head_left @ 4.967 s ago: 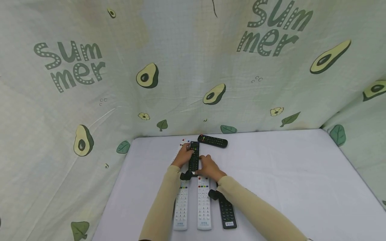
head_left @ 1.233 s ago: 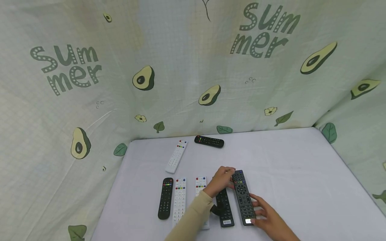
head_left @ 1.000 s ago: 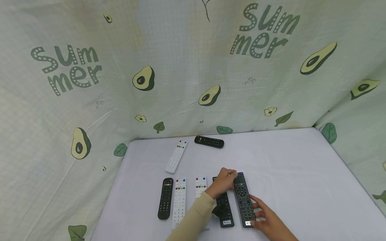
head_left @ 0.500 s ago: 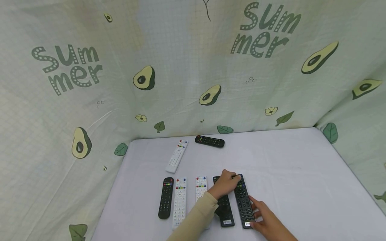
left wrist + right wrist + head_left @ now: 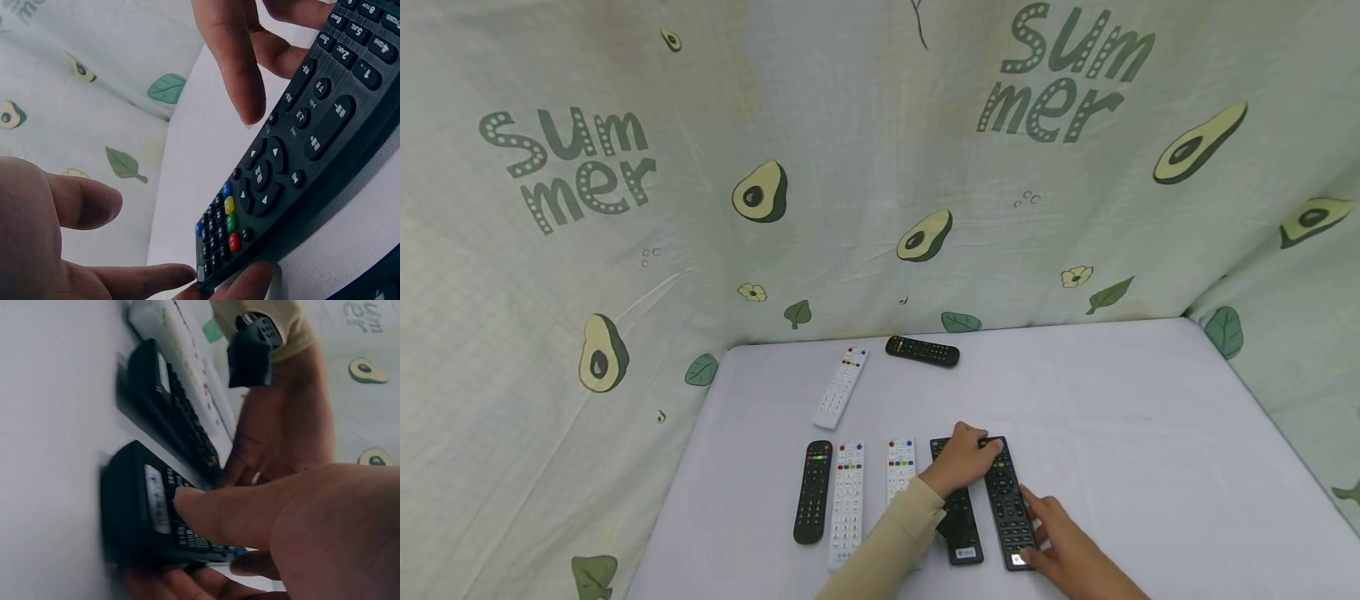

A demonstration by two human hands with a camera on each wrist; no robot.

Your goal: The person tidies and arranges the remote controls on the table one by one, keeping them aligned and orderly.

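Observation:
A black remote control (image 5: 1004, 492) lies lengthwise at the right end of a row of remotes. My left hand (image 5: 961, 458) pinches its far end, by the coloured buttons seen in the left wrist view. My right hand (image 5: 1063, 542) holds its near end from the right side. In the right wrist view, the thumb of the right hand (image 5: 312, 519) lies over the buttons near the white label, with fingers along the far side. A second black remote (image 5: 968, 533) lies just left of it, partly hidden under my left wrist.
Further left in the row are a white remote (image 5: 900, 467), partly behind my sleeve, another white remote (image 5: 848, 504) and a black remote (image 5: 813, 492). Farther back lie a slanted white remote (image 5: 841, 387) and a crosswise black remote (image 5: 922, 351). A printed curtain (image 5: 850, 167) stands behind the table.
Five seconds ago both hands were on a black remote at the back left; now they hold one at the row's right end. Over the last second it has shifted slightly toward me.

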